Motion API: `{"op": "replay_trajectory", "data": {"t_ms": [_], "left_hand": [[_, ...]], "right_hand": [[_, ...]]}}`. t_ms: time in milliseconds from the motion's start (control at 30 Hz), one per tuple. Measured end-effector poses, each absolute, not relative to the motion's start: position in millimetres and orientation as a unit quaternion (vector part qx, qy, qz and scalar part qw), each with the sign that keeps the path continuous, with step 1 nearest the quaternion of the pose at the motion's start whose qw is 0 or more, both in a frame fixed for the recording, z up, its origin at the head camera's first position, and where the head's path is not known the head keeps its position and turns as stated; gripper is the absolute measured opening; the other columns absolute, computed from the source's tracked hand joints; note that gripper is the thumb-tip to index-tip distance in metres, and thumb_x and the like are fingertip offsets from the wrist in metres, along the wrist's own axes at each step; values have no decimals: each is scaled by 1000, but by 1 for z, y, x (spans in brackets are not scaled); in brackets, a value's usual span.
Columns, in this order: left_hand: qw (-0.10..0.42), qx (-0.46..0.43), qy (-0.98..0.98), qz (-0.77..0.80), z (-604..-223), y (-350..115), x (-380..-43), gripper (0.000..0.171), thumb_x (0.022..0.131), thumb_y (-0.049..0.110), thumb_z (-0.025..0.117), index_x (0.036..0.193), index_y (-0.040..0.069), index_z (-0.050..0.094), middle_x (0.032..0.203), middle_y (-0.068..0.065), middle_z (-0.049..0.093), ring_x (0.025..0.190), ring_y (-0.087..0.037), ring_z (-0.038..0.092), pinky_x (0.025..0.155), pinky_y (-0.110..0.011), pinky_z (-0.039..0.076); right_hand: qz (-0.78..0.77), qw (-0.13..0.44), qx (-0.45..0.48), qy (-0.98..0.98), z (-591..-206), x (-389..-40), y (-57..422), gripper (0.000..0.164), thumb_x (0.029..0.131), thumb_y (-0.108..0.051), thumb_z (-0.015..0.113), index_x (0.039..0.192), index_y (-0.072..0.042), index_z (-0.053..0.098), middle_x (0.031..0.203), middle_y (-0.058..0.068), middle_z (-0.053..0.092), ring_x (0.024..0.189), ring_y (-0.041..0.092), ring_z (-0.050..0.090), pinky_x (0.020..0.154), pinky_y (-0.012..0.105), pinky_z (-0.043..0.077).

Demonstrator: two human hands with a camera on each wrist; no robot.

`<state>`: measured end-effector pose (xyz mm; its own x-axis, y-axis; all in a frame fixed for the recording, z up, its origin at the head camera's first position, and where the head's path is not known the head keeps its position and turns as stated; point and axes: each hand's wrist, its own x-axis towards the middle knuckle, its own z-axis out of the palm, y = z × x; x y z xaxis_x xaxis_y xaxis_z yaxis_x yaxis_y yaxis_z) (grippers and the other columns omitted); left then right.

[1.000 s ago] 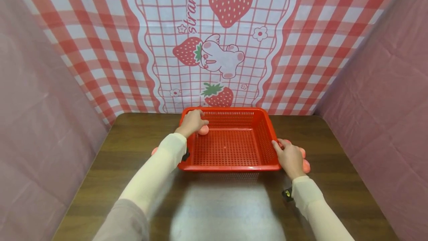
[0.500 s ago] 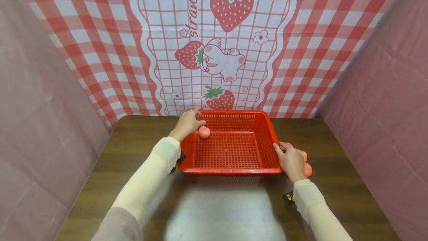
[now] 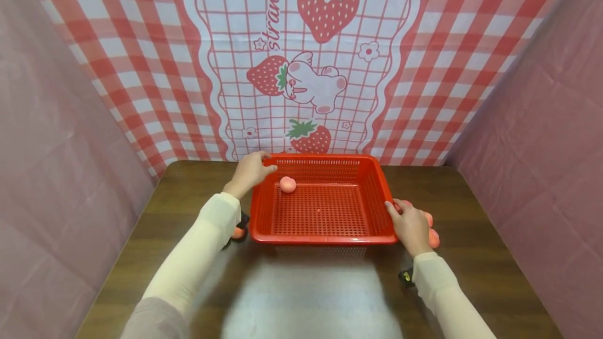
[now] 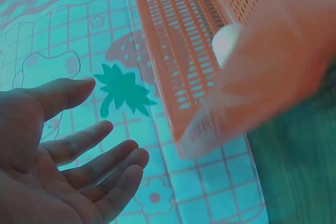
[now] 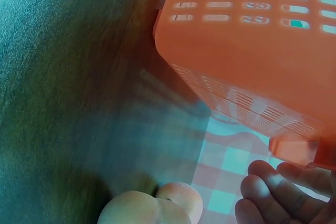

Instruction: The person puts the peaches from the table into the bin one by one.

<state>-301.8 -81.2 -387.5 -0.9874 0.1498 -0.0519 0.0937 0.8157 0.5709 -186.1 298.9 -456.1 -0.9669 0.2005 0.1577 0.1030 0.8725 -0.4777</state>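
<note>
A red plastic basket (image 3: pixel 325 213) with perforated walls sits near the back of the table. Inside it, toward the back left, lies one pink peach (image 3: pixel 288 184). My left hand (image 3: pixel 249 172) is over the basket's back left corner, its fingers relaxed and holding nothing, as the left wrist view also shows. On the opposite side, my right hand (image 3: pixel 411 226) grips the right rim, thumb on top and fingers (image 5: pixel 278 192) below the edge. Several peaches (image 3: pixel 433 238) lie just beyond that hand, partly hidden by it. Another peach (image 3: pixel 237 233) shows beside my left wrist.
The wooden table (image 3: pixel 480 255) has rounded back corners. Directly behind it hangs a checked cloth (image 3: pixel 424 93) with strawberry prints. Pink cloth walls (image 3: pixel 70 145) stand on both sides. A bright reflection lies on the tabletop in front of the basket.
My left hand has let go of the peach and drawn back to the left, leaving it in the basket. A peach left of the basket has come into sight. The right hand keeps its grip.
</note>
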Motion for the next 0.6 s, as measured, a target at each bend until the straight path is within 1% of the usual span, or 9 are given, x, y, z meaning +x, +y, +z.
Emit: {"op": "replay_trajectory", "data": {"t_ms": [200, 333, 467, 533, 600], "left_hand": [[45, 63, 952, 295, -387, -95, -301, 47, 93, 33, 64, 131, 6, 59, 126, -17, 64, 113, -33, 61, 95, -46, 48], [46, 55, 953, 294, -386, -106, -300, 47, 93, 33, 64, 132, 6, 58, 129, -16, 63, 116, -34, 60, 97, -48, 48], [43, 54, 958, 277, -384, -121, -301, 49, 93, 34, 64, 132, 6, 58, 131, -17, 62, 119, -37, 58, 99, -50, 46], [36, 57, 961, 268, -384, -128, -302, 48, 92, 33, 64, 131, 5, 59, 130, -19, 62, 119, -39, 58, 100, -51, 45], [31, 59, 963, 263, -385, -133, -302, 48, 92, 33, 65, 130, 5, 59, 129, -19, 62, 119, -39, 57, 100, -51, 44]], "right_hand": [[237, 108, -78, -962, -458, -185, 299, 54, 99, -42, 50, 125, 4, 62, 93, 22, 72, 79, 37, 62, 79, 53, 50], [239, 105, -81, -962, -458, -186, 299, 54, 99, -43, 51, 126, 4, 62, 93, 22, 71, 78, 35, 62, 77, 51, 50], [236, 105, -84, -962, -458, -187, 298, 51, 99, -40, 52, 125, 2, 63, 99, 22, 71, 80, 35, 62, 74, 49, 53], [233, 109, -83, -963, -459, -188, 298, 49, 99, -39, 53, 124, 2, 63, 99, 22, 71, 80, 35, 63, 72, 48, 53], [235, 113, -83, -962, -459, -187, 299, 49, 99, -39, 53, 124, 2, 63, 96, 21, 72, 79, 35, 62, 74, 49, 52]]}}
